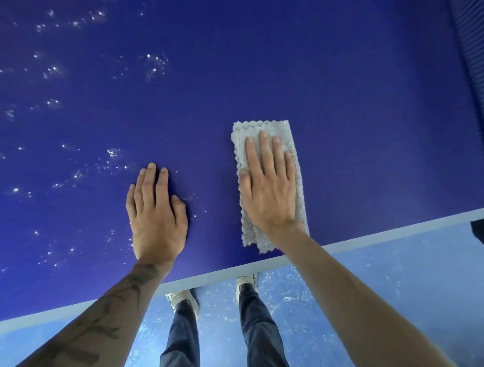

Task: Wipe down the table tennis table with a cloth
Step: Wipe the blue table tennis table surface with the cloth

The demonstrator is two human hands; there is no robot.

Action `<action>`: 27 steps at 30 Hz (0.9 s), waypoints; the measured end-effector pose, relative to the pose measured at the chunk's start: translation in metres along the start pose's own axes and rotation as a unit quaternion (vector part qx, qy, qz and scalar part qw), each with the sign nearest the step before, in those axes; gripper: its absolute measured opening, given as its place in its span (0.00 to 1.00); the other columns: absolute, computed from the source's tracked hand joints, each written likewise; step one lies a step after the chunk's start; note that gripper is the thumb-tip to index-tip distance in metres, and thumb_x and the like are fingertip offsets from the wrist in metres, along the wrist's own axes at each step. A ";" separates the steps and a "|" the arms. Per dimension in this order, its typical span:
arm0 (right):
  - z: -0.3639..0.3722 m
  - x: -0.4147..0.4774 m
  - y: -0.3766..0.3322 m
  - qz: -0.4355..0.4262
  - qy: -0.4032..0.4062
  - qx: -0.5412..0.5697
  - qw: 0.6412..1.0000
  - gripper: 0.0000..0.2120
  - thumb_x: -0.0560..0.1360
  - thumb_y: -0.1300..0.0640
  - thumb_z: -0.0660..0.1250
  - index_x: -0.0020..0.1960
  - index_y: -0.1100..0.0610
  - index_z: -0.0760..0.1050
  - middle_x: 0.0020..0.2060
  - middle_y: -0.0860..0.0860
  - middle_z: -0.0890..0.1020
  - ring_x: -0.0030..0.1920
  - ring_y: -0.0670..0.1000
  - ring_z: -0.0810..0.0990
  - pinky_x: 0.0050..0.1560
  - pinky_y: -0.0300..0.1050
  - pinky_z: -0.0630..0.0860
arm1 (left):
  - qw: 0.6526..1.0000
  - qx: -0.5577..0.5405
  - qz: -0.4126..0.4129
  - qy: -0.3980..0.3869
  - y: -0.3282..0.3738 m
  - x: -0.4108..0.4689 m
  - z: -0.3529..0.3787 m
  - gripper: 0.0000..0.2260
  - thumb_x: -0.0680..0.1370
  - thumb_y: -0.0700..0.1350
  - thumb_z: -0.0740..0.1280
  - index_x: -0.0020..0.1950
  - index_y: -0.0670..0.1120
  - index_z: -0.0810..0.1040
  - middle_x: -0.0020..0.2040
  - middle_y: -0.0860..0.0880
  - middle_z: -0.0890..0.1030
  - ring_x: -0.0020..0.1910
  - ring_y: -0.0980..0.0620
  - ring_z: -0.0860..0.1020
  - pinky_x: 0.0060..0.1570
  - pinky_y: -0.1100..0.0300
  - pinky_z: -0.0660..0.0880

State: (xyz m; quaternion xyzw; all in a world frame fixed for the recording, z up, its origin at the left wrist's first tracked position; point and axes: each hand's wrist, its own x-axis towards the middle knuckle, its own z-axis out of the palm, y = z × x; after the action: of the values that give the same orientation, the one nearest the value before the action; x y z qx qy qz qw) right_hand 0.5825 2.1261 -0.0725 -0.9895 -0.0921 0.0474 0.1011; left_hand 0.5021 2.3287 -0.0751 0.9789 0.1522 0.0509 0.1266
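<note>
Blues and grey I saw
The surface was deep blue, white-edged, pale-flecked; the cloth grey; the floor mottled light blue.

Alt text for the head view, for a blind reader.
The right hand presses a grey cloth flat on a blue table near its white edge. The left hand lies flat on the table beside it; white specks dot the surface further left.

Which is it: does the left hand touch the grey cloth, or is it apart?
Apart. The head view shows bare blue table tennis table between the left hand and the grey cloth; only the right hand presses it.
</note>
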 end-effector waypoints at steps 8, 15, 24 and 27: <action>-0.004 -0.044 0.019 -0.013 -0.020 -0.035 0.999 0.29 0.87 0.45 0.47 0.87 0.48 0.51 0.86 0.51 0.53 0.86 0.54 0.51 0.85 0.59 0.50 | 1.000 -0.012 0.002 -0.002 -0.003 0.000 -0.004 0.23 0.85 0.44 0.56 0.80 0.40 0.68 0.82 0.42 0.65 0.83 0.41 0.61 0.82 0.43 0.55; 0.013 -0.028 -0.094 0.053 -0.003 -0.006 0.999 0.30 0.87 0.46 0.46 0.87 0.51 0.49 0.86 0.55 0.51 0.86 0.57 0.49 0.85 0.60 0.48 | 0.997 -0.060 0.043 -0.018 -0.037 0.000 -0.020 0.23 0.84 0.43 0.58 0.80 0.39 0.68 0.82 0.41 0.65 0.81 0.41 0.65 0.82 0.45 0.57; 0.025 -0.088 -0.130 0.038 -0.017 -0.041 0.998 0.29 0.87 0.45 0.46 0.87 0.50 0.52 0.86 0.52 0.53 0.86 0.55 0.51 0.84 0.60 0.53 | 0.999 0.010 0.037 -0.017 -0.210 0.019 -0.072 0.23 0.85 0.45 0.55 0.79 0.38 0.67 0.82 0.39 0.64 0.80 0.37 0.64 0.81 0.41 0.57; 0.026 -0.070 -0.164 0.129 0.007 -0.015 0.991 0.31 0.86 0.46 0.46 0.87 0.51 0.51 0.86 0.54 0.53 0.86 0.57 0.51 0.84 0.61 0.51 | 0.998 0.026 0.048 -0.017 -0.237 0.026 -0.073 0.24 0.86 0.46 0.54 0.80 0.38 0.66 0.82 0.39 0.63 0.81 0.36 0.62 0.81 0.40 0.55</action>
State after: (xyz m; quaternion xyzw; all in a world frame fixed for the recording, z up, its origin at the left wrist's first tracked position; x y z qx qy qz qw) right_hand 0.4832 2.2755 -0.0586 -0.9948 0.0368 0.0513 0.0796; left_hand 0.4494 2.5718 -0.0653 0.9888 0.1036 0.0359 0.1009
